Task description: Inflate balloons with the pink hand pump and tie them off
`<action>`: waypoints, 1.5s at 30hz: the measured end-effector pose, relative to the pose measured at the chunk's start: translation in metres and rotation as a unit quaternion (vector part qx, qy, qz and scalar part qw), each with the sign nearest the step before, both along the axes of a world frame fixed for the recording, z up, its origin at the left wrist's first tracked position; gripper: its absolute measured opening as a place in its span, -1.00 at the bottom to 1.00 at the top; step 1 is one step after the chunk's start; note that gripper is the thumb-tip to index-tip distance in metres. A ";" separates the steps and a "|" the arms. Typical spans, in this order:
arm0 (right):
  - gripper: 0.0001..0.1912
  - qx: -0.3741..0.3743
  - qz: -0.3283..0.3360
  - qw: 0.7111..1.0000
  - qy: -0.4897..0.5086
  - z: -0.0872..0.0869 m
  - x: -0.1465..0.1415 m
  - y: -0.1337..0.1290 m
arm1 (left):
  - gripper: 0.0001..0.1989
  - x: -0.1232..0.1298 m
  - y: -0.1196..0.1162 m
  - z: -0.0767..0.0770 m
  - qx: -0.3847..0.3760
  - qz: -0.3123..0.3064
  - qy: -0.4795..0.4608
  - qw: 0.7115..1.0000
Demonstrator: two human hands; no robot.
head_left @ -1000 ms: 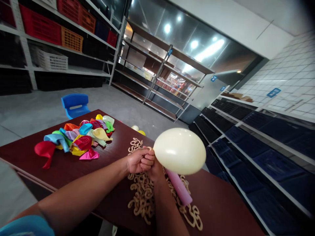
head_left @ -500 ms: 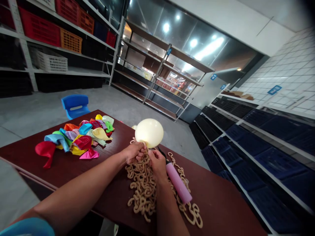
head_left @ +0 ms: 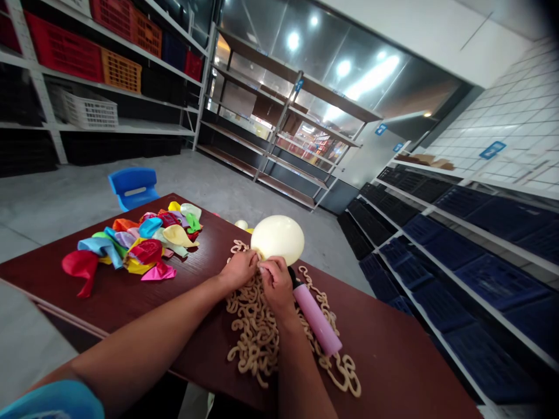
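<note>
A pale yellow inflated balloon (head_left: 278, 238) stands just beyond my two hands, above the dark red table (head_left: 375, 349). My left hand (head_left: 240, 267) is closed on the balloon's neck at its lower left. Right beside it, my right hand (head_left: 277, 282) has its fingers pinched near the same neck; what lies between them is too small to tell. Under and around both hands is a heap of tan curly cord-like pieces (head_left: 254, 337). A pink cylinder with a black end (head_left: 318, 320) lies on more of these pieces, right of my right forearm.
Several uninflated coloured balloons (head_left: 146, 252) are piled on the table's left part. A blue chair (head_left: 134, 187) stands behind it. Shelves with crates (head_left: 65, 49) line the left; dark bins (head_left: 463, 262) fill racks on the right. Bare metal shelving (head_left: 286, 107) stands at the back.
The balloon has shifted right and tilted, its rounded end leaning further right. Both hands have drawn closer together at its neck, and my right hand has turned and risen slightly.
</note>
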State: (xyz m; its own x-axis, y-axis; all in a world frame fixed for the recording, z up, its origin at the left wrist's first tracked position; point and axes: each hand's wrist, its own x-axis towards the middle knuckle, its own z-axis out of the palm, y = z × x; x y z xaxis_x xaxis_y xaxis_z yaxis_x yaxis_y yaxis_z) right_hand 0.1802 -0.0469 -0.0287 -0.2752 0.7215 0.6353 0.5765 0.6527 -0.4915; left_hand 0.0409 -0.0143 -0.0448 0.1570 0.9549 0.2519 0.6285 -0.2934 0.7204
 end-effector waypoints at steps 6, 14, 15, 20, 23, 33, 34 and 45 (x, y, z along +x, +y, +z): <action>-0.84 -0.120 -0.032 0.985 0.123 -0.007 0.000 0.002 | -0.75 0.006 -0.010 0.004 0.013 -0.021 0.035 0.999; -0.73 -0.340 -0.030 0.902 0.264 -0.019 0.002 0.007 | -0.76 0.011 -0.014 0.002 0.039 -0.032 0.084 0.995; -0.74 -0.333 -0.032 0.907 0.255 -0.019 0.002 0.007 | -0.76 0.011 -0.014 0.002 0.038 -0.031 0.082 0.995; -0.78 -0.202 -0.122 0.954 0.183 -0.015 -0.001 0.006 | -0.69 0.017 -0.014 0.001 0.036 -0.036 0.013 0.999; -0.82 -0.117 -0.188 0.967 0.127 -0.014 -0.003 0.005 | -0.67 0.020 -0.013 -0.002 0.023 -0.050 -0.043 0.998; -0.74 -0.166 -0.093 0.966 0.177 -0.009 0.001 0.003 | -0.74 0.013 -0.002 -0.010 -0.013 -0.046 -0.105 0.993; -0.72 -0.187 -0.084 0.959 0.195 -0.008 0.002 0.003 | -0.74 0.012 -0.002 -0.010 -0.012 -0.041 -0.099 0.994; -0.70 -0.300 -0.041 0.907 0.293 -0.007 -0.001 0.004 | -0.70 0.010 -0.001 -0.011 -0.019 -0.093 -0.106 0.990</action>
